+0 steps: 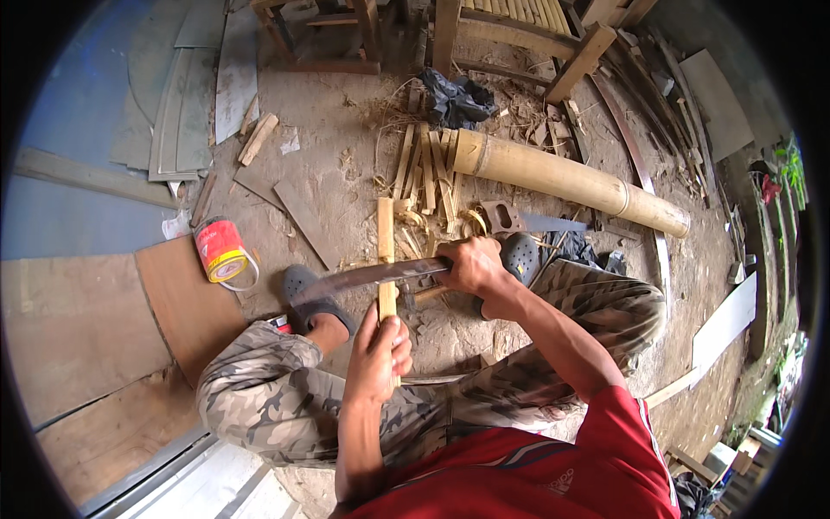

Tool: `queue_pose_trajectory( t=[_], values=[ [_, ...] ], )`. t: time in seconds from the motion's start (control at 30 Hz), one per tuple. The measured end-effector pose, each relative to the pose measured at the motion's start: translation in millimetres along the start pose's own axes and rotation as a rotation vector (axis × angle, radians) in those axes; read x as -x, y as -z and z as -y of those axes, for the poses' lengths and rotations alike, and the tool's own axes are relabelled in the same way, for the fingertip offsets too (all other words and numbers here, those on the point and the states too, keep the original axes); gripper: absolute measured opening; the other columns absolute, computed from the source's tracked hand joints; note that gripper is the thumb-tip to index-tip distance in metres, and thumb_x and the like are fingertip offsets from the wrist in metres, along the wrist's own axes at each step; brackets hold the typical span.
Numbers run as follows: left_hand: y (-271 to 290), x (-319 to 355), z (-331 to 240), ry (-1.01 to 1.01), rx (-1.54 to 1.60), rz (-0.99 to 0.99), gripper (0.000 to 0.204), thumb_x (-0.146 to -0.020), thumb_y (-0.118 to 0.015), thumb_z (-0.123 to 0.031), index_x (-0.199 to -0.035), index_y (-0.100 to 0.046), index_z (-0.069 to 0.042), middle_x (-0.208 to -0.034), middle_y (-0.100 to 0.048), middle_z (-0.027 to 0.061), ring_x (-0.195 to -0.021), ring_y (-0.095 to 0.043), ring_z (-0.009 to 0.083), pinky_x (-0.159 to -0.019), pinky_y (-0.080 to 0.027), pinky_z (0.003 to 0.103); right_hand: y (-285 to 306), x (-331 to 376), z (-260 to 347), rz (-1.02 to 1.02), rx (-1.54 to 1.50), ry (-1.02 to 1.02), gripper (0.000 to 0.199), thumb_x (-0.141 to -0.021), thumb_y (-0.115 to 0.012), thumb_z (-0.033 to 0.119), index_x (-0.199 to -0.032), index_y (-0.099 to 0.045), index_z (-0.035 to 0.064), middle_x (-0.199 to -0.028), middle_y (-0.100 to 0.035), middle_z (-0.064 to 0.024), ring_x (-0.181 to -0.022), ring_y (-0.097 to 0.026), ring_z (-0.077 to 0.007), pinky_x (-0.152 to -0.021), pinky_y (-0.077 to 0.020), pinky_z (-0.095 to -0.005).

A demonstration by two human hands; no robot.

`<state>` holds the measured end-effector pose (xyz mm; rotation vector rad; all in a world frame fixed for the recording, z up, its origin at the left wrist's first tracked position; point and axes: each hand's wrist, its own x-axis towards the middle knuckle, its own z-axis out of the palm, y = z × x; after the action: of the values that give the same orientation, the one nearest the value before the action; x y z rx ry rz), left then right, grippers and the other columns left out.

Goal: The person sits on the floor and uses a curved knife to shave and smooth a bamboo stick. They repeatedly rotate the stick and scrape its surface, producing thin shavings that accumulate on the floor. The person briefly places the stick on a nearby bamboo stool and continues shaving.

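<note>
While the left hand (379, 350) gripped the bamboo strip (386, 251) upright on the ground, the right hand (471, 266), closed around the long blade (367, 277), needed short, controlled strokes away from the fingers.

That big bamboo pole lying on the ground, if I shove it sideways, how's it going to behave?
The bamboo pole is round, so it would probably roll. It looks thick and long, so likely stiff and fairly heavy. Split strips lying against its near end might check the roll.
</note>
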<state>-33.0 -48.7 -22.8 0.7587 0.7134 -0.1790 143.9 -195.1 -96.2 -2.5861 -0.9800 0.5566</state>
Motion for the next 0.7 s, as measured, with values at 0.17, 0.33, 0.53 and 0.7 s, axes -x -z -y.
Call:
queue_pose_trajectory(
  t=[0.17, 0.33, 0.53, 0.7],
  values=[
    [-3, -5, -2, 0.023, -0.014, -0.037, 0.038, -0.103, -0.048, -0.013, -0.141, -0.044, -0.015, -0.077, -0.04, -0.0034, -0.053, -0.033, 0.0025, -0.042, -0.027, 0.018, -9, 14, 16, -0.087, 0.012, 0.151, 0.02, -0.077, -0.07, 0.032, -0.089, -0.07, 0.0162, -0.072, -0.07, -0.0081, -0.059, -0.066, -0.0288, -0.055, -0.053, -0.043],
    [2, -12, 5, 0.025, -0.026, -0.038, 0.03, -0.103, -0.05, -0.013, -0.132, -0.047, -0.013, -0.077, -0.041, -0.0033, -0.054, -0.035, 0.0032, -0.043, -0.03, 0.019, -30, 12, 6, -0.074, 0.051, 0.168, 0.019, -0.077, -0.067, 0.029, -0.091, -0.071, 0.0164, -0.066, -0.067, -0.006, -0.053, -0.064, -0.0244, -0.051, -0.0515, -0.0399],
    [1, 12, 6, 0.04, -0.038, 0.013, 0.035, -0.103, -0.05, -0.014, -0.137, -0.045, -0.014, -0.075, -0.04, -0.0034, -0.053, -0.035, 0.0031, -0.043, -0.03, 0.019, -16, -2, -16, -0.038, 0.014, -0.05, 0.02, -0.078, -0.064, 0.034, -0.093, -0.071, 0.0228, -0.063, -0.066, -0.0022, -0.054, -0.064, -0.0235, -0.051, -0.0531, -0.0367],
    [2, 15, 2, 0.04, -0.112, 0.03, 0.045, -0.103, -0.048, -0.013, -0.146, -0.038, -0.017, -0.076, -0.04, -0.0033, -0.052, -0.033, 0.0027, -0.043, -0.03, 0.019, -14, -7, -19, -0.026, -0.002, -0.121, 0.02, -0.085, -0.059, 0.033, -0.095, -0.072, 0.0217, -0.07, -0.068, -0.0036, -0.062, -0.067, -0.0201, -0.06, -0.0561, -0.0427]
  ],
)
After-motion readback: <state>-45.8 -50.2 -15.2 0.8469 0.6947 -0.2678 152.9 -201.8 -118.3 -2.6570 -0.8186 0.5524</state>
